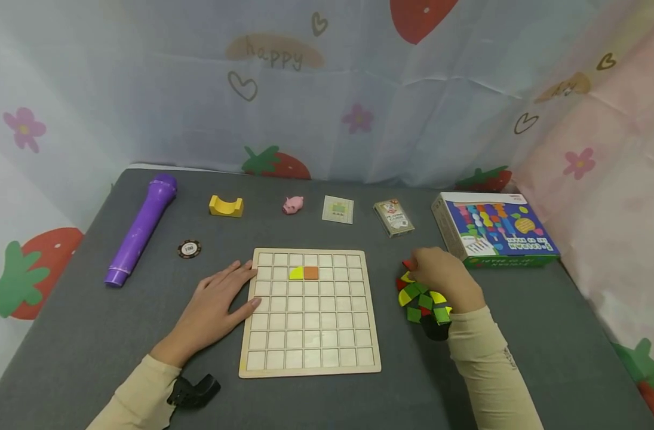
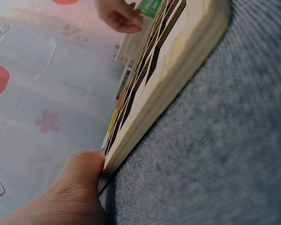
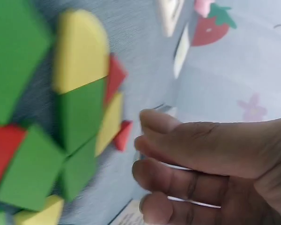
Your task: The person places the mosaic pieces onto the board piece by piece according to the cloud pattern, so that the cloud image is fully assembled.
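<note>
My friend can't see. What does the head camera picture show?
A left hand rests flat against a wooden grid board holding a yellow piece and an orange piece. The right hand reaches over a pile of coloured pieces.

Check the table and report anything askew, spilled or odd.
Nothing is damaged or spilled. The coloured tiles lie in a loose heap under the right hand, not sorted. The wooden grid board, steadied by the left hand, holds only two tiles. The purple microphone lies on its side.

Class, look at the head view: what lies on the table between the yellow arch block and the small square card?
A small pink pig lies between the yellow arch block and the square card; the head view shows it.
</note>
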`<state>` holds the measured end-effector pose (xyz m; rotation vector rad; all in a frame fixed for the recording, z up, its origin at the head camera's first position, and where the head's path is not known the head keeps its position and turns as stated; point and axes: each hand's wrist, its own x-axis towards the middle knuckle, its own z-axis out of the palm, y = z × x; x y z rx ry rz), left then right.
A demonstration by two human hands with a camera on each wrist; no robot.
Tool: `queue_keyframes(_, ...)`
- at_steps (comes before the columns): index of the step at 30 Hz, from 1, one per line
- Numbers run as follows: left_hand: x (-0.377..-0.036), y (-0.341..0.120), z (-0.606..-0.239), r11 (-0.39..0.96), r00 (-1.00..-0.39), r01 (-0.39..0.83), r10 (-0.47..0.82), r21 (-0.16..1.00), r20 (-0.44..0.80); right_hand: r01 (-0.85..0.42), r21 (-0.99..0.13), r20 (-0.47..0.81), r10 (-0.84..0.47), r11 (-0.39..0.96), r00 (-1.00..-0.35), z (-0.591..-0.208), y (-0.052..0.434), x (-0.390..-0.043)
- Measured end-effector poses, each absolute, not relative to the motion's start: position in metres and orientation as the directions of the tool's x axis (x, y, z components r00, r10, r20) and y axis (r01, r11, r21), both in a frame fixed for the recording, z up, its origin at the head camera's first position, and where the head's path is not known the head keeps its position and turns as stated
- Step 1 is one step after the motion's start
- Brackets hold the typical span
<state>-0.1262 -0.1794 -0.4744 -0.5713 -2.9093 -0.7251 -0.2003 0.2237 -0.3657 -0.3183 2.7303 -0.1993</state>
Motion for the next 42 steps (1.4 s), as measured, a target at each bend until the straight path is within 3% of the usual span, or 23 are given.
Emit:
queue_keyframes(9, -0.126, -0.177, -0.474, 0.821, -0.925, 0.38, 0.341, 0.426, 0.17, -0.197, -0.199, -0.346, -0.257, 0.96, -0.902, -0.383, 0.231, -0.201)
queue_keyframes(17, -0.126, -0.177, -0.474, 0.828, -0.928, 0.373, 0.335, 0.419, 0.164, -0.376, -0.234, -0.206, -0.423, 0.897, -0.882, -0.392, 0.218, -0.203)
queue_keyframes(26, -0.125, -0.179, -0.473, 0.824, -0.927, 0.375, 0.336, 0.425, 0.167, -0.253, -0.224, -0.295, -0.313, 0.941, -0.903, -0.39, 0.216, -0.206)
queue_keyframes(42, -0.125, -0.179, -0.472, 0.829, -0.925, 0.379, 0.335, 0.41, 0.178, -0.356, -0.23, -0.253, -0.409, 0.906, -0.877, -0.397, 0.203, -0.208)
